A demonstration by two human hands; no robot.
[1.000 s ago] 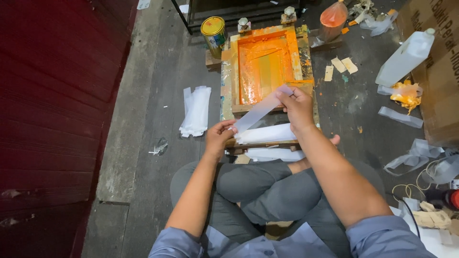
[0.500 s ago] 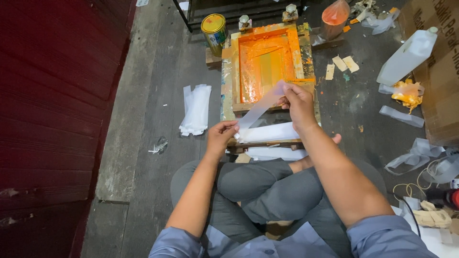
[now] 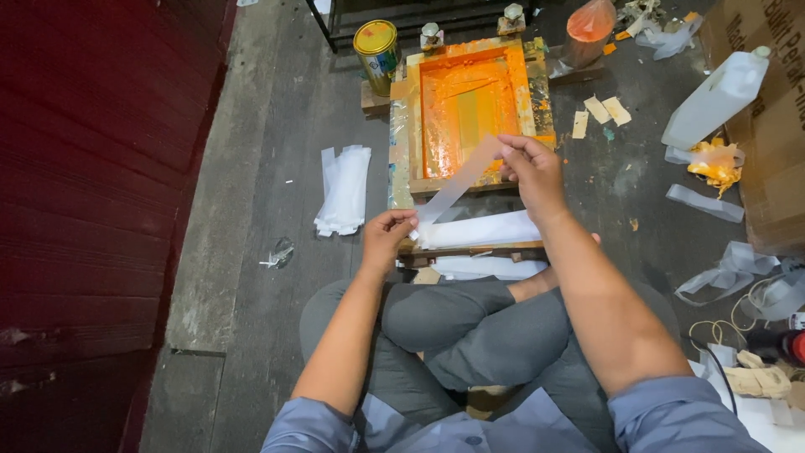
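Hands are pinched on a translucent plastic strip (image 3: 459, 178): left hand (image 3: 387, 235) low, right hand (image 3: 530, 164) high, over an orange-inked screen-printing frame (image 3: 470, 109); a yellow-lidded tin (image 3: 377, 46) and white jug (image 3: 713, 101) are set nearby.

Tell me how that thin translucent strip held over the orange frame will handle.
Probably light and floppy: the strip stays straight only while stretched between the left hand and right hand. Its glossy, film-like look suggests it is slippery and creases easily.

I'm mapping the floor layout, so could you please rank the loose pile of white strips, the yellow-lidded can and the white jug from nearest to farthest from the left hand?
From the left hand:
1. Pile of white strips, to its left.
2. Yellow-lidded can, ahead at the frame's corner.
3. White jug, far right.
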